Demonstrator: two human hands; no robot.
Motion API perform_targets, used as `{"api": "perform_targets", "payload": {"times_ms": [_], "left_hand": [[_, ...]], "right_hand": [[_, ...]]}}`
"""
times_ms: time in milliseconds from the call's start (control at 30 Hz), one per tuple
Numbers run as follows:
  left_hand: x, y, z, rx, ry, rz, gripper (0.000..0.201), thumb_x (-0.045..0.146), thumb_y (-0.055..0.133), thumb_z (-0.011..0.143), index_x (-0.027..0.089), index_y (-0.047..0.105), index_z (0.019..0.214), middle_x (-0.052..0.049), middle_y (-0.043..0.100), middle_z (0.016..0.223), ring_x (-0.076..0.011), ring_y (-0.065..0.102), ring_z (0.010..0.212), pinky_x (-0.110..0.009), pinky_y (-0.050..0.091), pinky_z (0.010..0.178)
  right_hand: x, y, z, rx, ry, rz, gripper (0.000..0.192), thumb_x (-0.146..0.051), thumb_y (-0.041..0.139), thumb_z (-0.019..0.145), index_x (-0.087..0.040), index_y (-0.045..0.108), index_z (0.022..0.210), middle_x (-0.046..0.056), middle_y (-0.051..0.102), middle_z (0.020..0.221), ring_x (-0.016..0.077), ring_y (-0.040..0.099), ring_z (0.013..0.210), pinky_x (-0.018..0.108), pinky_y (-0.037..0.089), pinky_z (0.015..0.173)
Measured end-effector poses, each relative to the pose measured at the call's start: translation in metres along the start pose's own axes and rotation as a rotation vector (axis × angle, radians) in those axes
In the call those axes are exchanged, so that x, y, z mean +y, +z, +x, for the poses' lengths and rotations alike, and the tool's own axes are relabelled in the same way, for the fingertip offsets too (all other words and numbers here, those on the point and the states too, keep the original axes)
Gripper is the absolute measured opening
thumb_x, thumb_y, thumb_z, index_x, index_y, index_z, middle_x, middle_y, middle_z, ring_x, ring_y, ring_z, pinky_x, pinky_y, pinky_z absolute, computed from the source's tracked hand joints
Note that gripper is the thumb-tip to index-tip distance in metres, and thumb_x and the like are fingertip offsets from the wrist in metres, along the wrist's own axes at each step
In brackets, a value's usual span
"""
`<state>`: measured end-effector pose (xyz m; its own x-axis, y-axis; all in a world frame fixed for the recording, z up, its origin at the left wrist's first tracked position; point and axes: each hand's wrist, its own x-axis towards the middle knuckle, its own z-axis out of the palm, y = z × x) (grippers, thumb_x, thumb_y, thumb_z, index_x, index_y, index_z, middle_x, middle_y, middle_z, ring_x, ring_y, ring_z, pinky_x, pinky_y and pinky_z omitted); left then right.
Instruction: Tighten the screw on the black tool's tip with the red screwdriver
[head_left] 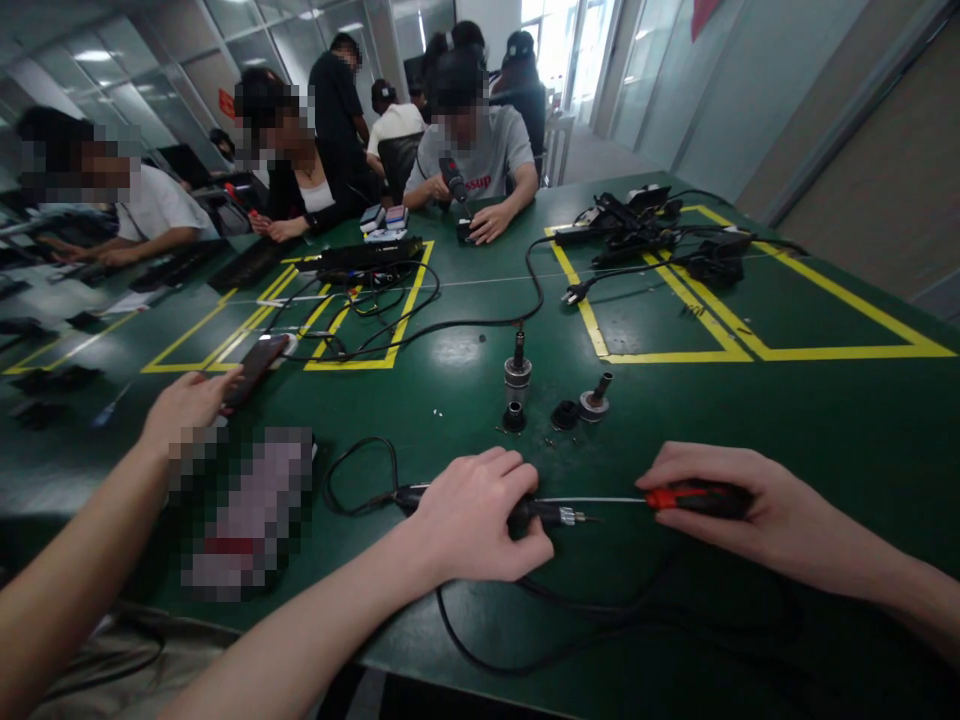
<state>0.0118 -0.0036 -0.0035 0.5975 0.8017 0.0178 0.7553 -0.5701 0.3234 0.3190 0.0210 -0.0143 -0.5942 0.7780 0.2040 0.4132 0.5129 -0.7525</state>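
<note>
My left hand [480, 512] is wrapped round the black handle of a corded tool that looks like a soldering iron [553, 513]. A silver collar and thin pins stick out of its right end. In my right hand [724, 495] is a screwdriver [667, 499] with a red and black handle. Its long thin shaft points left, and its tip reaches my left hand, where I cannot see what it touches. Beyond my hands a metal and black sleeve [517, 375] stands upright. Near it are a black ring [565, 414], a metal collar part [595, 400] and several tiny screws.
At left, another person's hand [199, 400] touches a phone [259, 370]; a blurred-out pinkish object [259, 510] lies nearby. Black cables [525, 645] loop near the front edge. Heaped black adapters [637, 225] lie at back right. Across the table a person holds a power tool [453, 180].
</note>
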Motion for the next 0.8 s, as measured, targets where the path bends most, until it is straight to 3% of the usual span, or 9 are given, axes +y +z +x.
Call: {"api": "perform_targets", "payload": {"times_ms": [100, 200, 300, 600, 733, 800], "left_hand": [[-0.001, 0.001, 0.0, 0.003, 0.005, -0.007, 0.012, 0.03, 0.063, 0.082, 0.023, 0.054, 0.086, -0.002, 0.065, 0.085, -0.0219, 0.064, 0.082, -0.033, 0.053, 0.073], [-0.002, 0.002, 0.0, 0.013, 0.008, -0.019, 0.012, 0.03, 0.063, 0.082, 0.023, 0.053, 0.085, -0.002, 0.064, 0.084, -0.0217, 0.064, 0.081, -0.033, 0.053, 0.073], [-0.002, 0.003, 0.0, 0.025, 0.011, -0.024, 0.012, 0.029, 0.062, 0.081, 0.023, 0.053, 0.085, -0.002, 0.063, 0.084, -0.0214, 0.063, 0.081, -0.033, 0.052, 0.072], [-0.002, 0.002, -0.001, 0.033, 0.013, -0.032, 0.011, 0.029, 0.062, 0.081, 0.023, 0.052, 0.083, -0.002, 0.063, 0.083, -0.0213, 0.063, 0.081, -0.033, 0.053, 0.072], [-0.003, 0.002, -0.002, 0.03, 0.013, -0.03, 0.011, 0.029, 0.062, 0.081, 0.023, 0.053, 0.084, -0.002, 0.064, 0.084, -0.0214, 0.063, 0.081, -0.033, 0.053, 0.072], [-0.003, 0.002, -0.002, 0.03, 0.012, -0.027, 0.011, 0.029, 0.062, 0.081, 0.023, 0.053, 0.084, -0.002, 0.064, 0.084, -0.0214, 0.063, 0.081, -0.033, 0.053, 0.072]], "right_hand": [[0.003, 0.003, -0.001, 0.004, -0.021, -0.001, 0.026, -0.052, 0.073, 0.102, -0.028, 0.084, 0.102, 0.008, 0.08, 0.087, 0.0229, 0.077, 0.071, 0.033, 0.065, 0.065], [0.013, 0.008, -0.007, 0.071, -0.054, -0.079, 0.036, -0.056, 0.06, 0.108, -0.03, 0.085, 0.11, 0.009, 0.084, 0.095, 0.027, 0.08, 0.08, 0.038, 0.067, 0.07], [0.02, 0.011, -0.011, 0.057, -0.035, -0.082, 0.044, -0.057, 0.051, 0.112, -0.03, 0.085, 0.113, 0.008, 0.086, 0.094, 0.0264, 0.08, 0.077, 0.037, 0.067, 0.067], [0.011, 0.005, -0.005, 0.003, 0.005, 0.044, 0.028, -0.053, 0.071, 0.103, -0.028, 0.083, 0.105, 0.006, 0.079, 0.087, 0.0215, 0.075, 0.07, 0.031, 0.064, 0.063], [0.014, 0.008, -0.007, 0.007, -0.006, -0.03, 0.036, -0.057, 0.062, 0.107, -0.028, 0.084, 0.106, 0.008, 0.082, 0.09, 0.0244, 0.077, 0.075, 0.035, 0.064, 0.066], [0.013, 0.009, -0.006, -0.001, 0.005, -0.039, 0.045, -0.06, 0.054, 0.11, -0.028, 0.085, 0.105, 0.007, 0.081, 0.081, 0.0228, 0.075, 0.066, 0.034, 0.062, 0.06]]}}
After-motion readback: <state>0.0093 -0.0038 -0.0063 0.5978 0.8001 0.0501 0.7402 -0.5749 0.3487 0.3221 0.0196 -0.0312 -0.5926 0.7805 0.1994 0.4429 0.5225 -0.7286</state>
